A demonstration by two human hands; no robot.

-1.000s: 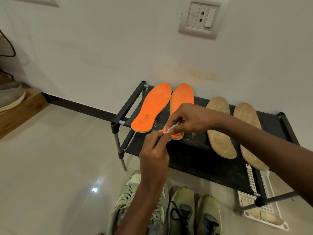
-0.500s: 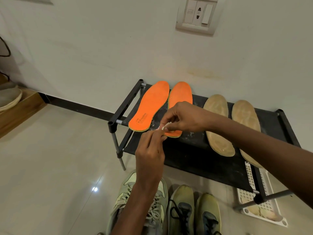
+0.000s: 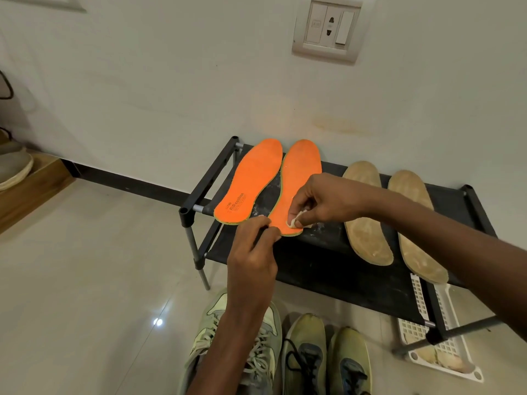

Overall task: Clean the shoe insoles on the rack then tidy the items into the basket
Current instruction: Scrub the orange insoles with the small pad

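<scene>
Two orange insoles lie side by side on the black shoe rack point(image 3: 328, 269): the left orange insole point(image 3: 251, 181) and the right orange insole point(image 3: 299, 169). My right hand point(image 3: 322, 201) pinches a small white wipe point(image 3: 293, 220) and presses it on the heel of the right orange insole. My left hand point(image 3: 253, 258) has curled fingers pinching that insole's heel edge. Two tan insoles point(image 3: 365, 218) point(image 3: 413, 223) rest further right on the rack. A white plastic basket point(image 3: 419, 332) stands on the floor under the rack's right end, partly hidden by the frame.
A pale green sneaker point(image 3: 256, 352) and a pair of yellow-green shoes point(image 3: 305, 352) sit on the tiled floor in front of the rack. White dust marks the rack fabric. A wall socket point(image 3: 328, 27) is above, and a wooden step point(image 3: 28, 195) lies at far left.
Both hands held the white wipe together before. Now my left hand has let it go and dropped to the insole's heel edge, while my right hand has brought the wipe down onto the heel.
</scene>
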